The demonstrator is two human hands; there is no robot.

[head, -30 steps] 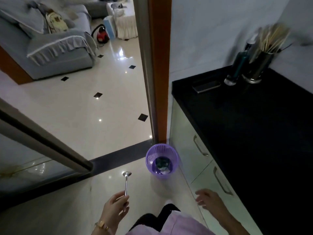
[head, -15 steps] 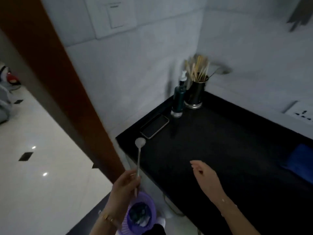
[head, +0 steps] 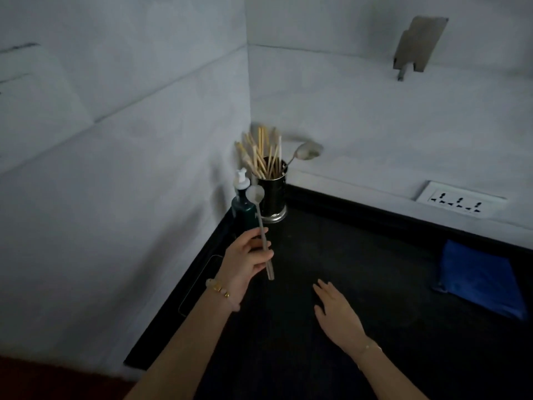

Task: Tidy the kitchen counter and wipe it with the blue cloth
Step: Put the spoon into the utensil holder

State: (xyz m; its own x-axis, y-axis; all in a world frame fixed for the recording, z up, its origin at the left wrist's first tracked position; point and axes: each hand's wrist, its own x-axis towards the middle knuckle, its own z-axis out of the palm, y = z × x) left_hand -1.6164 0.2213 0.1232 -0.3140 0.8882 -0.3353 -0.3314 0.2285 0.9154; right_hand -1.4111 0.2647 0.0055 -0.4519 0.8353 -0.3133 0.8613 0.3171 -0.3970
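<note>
My left hand (head: 248,262) grips a metal spoon (head: 261,226) by its handle, bowl end up, just in front of the dark green pump bottle (head: 243,210). Behind it in the corner stands a metal utensil holder (head: 272,194) with several chopsticks and another spoon in it. My right hand (head: 336,311) hovers flat over the black counter (head: 360,269), fingers apart, holding nothing. The folded blue cloth (head: 480,280) lies on the counter at the right, against the wall.
A dark phone (head: 202,280) lies along the counter's left edge, partly behind my left wrist. A white wall socket (head: 460,202) sits above the counter at the right. A metal hook plate (head: 419,43) hangs high on the wall.
My view has swung from the floor and purple bin up to the counter corner. My left hand has carried the spoon up toward the utensil holder; my right hand has come over the counter.
</note>
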